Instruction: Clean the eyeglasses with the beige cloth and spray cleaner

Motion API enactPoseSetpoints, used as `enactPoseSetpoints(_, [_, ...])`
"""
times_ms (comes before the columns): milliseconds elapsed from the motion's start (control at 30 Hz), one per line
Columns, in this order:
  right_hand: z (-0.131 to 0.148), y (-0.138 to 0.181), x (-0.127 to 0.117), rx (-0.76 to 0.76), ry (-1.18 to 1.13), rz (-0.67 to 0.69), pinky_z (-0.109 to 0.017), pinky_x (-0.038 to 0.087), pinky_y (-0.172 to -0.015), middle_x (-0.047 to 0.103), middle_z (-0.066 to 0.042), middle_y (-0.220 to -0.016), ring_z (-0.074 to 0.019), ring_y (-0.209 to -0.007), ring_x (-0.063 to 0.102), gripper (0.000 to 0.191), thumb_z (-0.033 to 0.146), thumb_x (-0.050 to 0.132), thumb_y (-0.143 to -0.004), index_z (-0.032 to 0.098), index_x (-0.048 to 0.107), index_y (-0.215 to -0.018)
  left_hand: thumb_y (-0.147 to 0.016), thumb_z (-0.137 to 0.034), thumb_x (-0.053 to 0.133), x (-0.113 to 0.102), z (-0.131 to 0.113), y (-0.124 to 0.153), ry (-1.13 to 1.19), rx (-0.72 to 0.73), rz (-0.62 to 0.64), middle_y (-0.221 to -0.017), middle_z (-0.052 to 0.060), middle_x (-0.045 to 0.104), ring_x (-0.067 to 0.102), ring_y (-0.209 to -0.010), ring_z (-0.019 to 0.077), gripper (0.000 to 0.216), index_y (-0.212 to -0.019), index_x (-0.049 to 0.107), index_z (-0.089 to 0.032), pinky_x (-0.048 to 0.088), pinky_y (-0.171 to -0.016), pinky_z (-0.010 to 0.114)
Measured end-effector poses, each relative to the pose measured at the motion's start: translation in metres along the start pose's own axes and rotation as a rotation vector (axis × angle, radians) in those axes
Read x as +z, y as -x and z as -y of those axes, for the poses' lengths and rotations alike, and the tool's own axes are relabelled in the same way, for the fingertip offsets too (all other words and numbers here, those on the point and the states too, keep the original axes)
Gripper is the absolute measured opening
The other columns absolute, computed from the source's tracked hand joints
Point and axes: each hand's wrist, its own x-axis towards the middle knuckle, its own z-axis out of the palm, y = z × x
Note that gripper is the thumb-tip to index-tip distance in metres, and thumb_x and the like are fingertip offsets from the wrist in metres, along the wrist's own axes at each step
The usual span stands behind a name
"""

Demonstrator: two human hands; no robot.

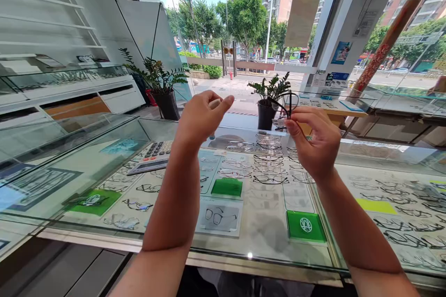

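Note:
My right hand point(315, 141) is raised above the glass counter, its thumb and fingers pinching a pair of dark-framed eyeglasses point(290, 106). A small pale tag point(278, 122) shows beside the frame, just left of the thumb. Level with it, my left hand point(205, 118) has its fingers curled and its thumb pointing right. Something small and beige point(215, 104) shows between its fingers; I cannot make out its kind. The two hands are apart. Below them, a column of eyeglasses point(271, 179) lies in rows on the glass counter point(265, 253).
A calculator point(153, 157) rests on the counter to the left. Green display blocks point(306, 226) and a picture card of glasses point(220, 217) lie near the front. More frames point(400, 239) are at the right. Two potted plants point(167, 102) stand beyond, before the window.

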Motion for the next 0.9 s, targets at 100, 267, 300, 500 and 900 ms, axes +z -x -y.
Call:
enactPoseSetpoints(100, [-0.003,0.007,0.012,0.052,-0.02,0.134,-0.043,0.058,-0.095,0.082,-0.002,-0.1,-0.0233,-0.102,0.075,0.006,0.03,0.075,-0.101,0.026,0.077,-0.098,-0.093,-0.064,0.066,-0.013,-0.004,0.006,-0.025,0.0,-0.032,-0.063,0.0,0.058,0.049,-0.052,0.0141,0.043,-0.086,0.063,-0.021,0.033,-0.055,0.029])
enactPoseSetpoints(267, [-0.016,0.03,0.042,0.093,-0.068,0.35,-0.042,0.056,-0.092,0.081,-0.005,-0.104,-0.0232,-0.101,0.073,0.011,0.032,0.073,-0.104,0.024,0.077,-0.098,-0.092,-0.068,0.063,-0.032,-0.013,0.02,-0.12,0.008,0.154,-0.056,-0.002,0.05,0.046,-0.05,0.0137,0.049,-0.076,0.059,-0.022,0.031,-0.052,0.029])
enactPoseSetpoints(300, [-0.02,0.037,0.048,0.095,-0.061,0.397,-0.042,0.055,-0.092,0.081,-0.006,-0.104,-0.0236,-0.101,0.072,0.013,0.033,0.071,-0.105,0.023,0.077,-0.098,-0.091,-0.068,0.064,-0.036,-0.013,0.022,-0.148,0.009,0.222,-0.055,-0.002,0.05,0.045,-0.05,0.0135,0.05,-0.074,0.058,-0.022,0.03,-0.052,0.029])
enactPoseSetpoints(500, [-0.045,0.075,0.09,0.063,0.106,0.674,-0.042,0.048,-0.09,0.078,-0.009,-0.102,-0.0256,-0.097,0.064,0.014,0.027,0.071,-0.104,0.021,0.078,-0.093,-0.092,-0.068,0.062,-0.056,-0.009,0.029,-0.229,0.035,0.321,-0.062,-0.001,0.055,0.046,-0.052,0.0135,0.052,-0.07,0.055,-0.022,0.028,-0.052,0.03])
enactPoseSetpoints(900, [-0.079,0.101,0.167,-0.017,0.408,1.237,-0.04,0.039,-0.093,0.079,-0.012,-0.116,-0.0286,-0.115,0.06,0.018,0.029,0.071,-0.104,0.017,0.085,-0.104,-0.087,-0.054,0.069,-0.066,-0.002,0.028,-0.246,0.073,0.398,-0.058,-0.003,0.049,0.041,-0.058,0.0138,0.042,-0.067,0.052,-0.022,0.027,-0.057,0.032])
